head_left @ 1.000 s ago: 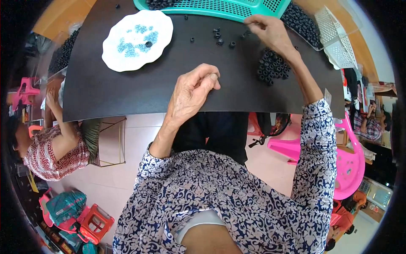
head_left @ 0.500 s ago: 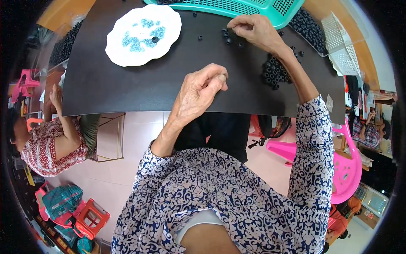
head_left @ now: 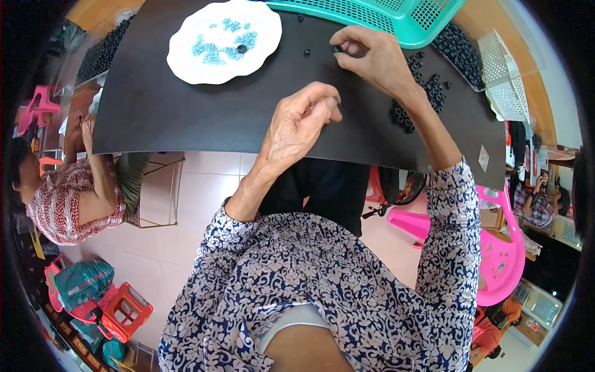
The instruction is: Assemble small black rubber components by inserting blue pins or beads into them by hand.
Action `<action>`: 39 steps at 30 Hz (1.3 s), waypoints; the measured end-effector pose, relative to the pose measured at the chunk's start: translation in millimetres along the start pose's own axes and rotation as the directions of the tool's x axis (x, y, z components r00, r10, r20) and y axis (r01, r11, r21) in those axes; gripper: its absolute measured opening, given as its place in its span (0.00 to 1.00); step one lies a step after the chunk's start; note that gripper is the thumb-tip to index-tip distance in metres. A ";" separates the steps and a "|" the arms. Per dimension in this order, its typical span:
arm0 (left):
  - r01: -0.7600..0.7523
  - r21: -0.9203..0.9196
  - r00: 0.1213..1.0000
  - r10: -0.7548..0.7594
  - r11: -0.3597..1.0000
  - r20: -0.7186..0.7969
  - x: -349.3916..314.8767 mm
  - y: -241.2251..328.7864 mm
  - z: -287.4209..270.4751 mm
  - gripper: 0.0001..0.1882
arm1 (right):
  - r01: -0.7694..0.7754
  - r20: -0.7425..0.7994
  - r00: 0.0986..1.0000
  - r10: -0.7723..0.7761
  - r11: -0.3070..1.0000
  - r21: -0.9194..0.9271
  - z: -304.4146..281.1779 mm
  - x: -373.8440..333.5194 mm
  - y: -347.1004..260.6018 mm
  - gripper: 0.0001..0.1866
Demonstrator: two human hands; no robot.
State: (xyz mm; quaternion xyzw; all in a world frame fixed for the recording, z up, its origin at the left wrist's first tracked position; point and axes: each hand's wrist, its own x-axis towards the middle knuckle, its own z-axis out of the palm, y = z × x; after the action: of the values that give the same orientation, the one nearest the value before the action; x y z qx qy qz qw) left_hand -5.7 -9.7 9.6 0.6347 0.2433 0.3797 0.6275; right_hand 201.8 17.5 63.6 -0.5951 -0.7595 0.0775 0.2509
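Over the dark table, my right hand [head_left: 375,62] pinches a small black ring-like piece [head_left: 338,49] between thumb and forefinger. My left hand [head_left: 299,124] hovers near the table's front edge, its fingers curled in and thumb pressed against them; whatever it holds is hidden. A loose pile of small black ring-like pieces [head_left: 432,93] lies to the right, partly behind my right hand and wrist. At the left stands a white scalloped plate [head_left: 186,67] with a blue floral pattern, and one black piece [head_left: 242,49] rests on it. Another black piece [head_left: 307,53] lies between plate and right hand.
A green perforated basket [head_left: 410,38] sits at the far edge. Beyond the pile are a clear tray full of black pieces [head_left: 458,53] and a white perforated basket [head_left: 503,74]. Another person [head_left: 77,192] sits at the left. A pink plastic chair [head_left: 505,260] stands at the right.
My right hand has drawn slightly nearer and now shows a black piece in its pinch. The left hand stays curled, raised a little. The whole view has shifted slightly.
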 end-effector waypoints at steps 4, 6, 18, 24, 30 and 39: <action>0.030 -0.339 0.978 -0.098 0.940 -0.186 6.9 -2.1 -2.7 0.12 | -0.054 -0.006 0.998 0.059 0.939 0.339 1.3 -19.5 -22.5 0.12; 0.048 -0.432 0.978 -0.131 0.901 -0.164 7.8 -1.6 -8.0 0.12 | -0.050 0.012 0.999 0.049 0.930 0.365 0.9 -25.2 -35.1 0.12; 0.089 -0.665 0.996 -0.077 0.741 0.048 11.5 -12.8 -11.0 0.14 | 0.078 -0.070 0.996 -0.057 0.937 0.341 4.5 -45.2 -55.4 0.12; 0.058 -0.660 0.998 -0.063 0.749 0.017 11.6 -8.5 -9.1 0.15 | 0.059 -0.122 0.992 -0.017 0.936 0.347 12.7 -48.4 -50.1 0.12; 0.156 -0.689 0.987 -0.092 0.708 0.129 12.2 -15.1 -14.4 0.14 | 0.170 -0.171 0.977 -0.130 0.955 0.245 17.4 -46.8 -49.3 0.14; 0.171 -0.815 0.973 -0.226 0.553 0.050 15.5 -10.6 -7.4 0.13 | 0.196 -0.326 0.935 -0.139 0.969 0.151 25.4 -41.7 -51.9 0.15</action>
State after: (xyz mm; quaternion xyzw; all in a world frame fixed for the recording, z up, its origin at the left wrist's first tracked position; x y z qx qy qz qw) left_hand -0.6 8.0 1.3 0.2320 0.1304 0.3945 0.8795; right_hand 151.8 -31.8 51.2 -0.5074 -0.7481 0.0291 0.4266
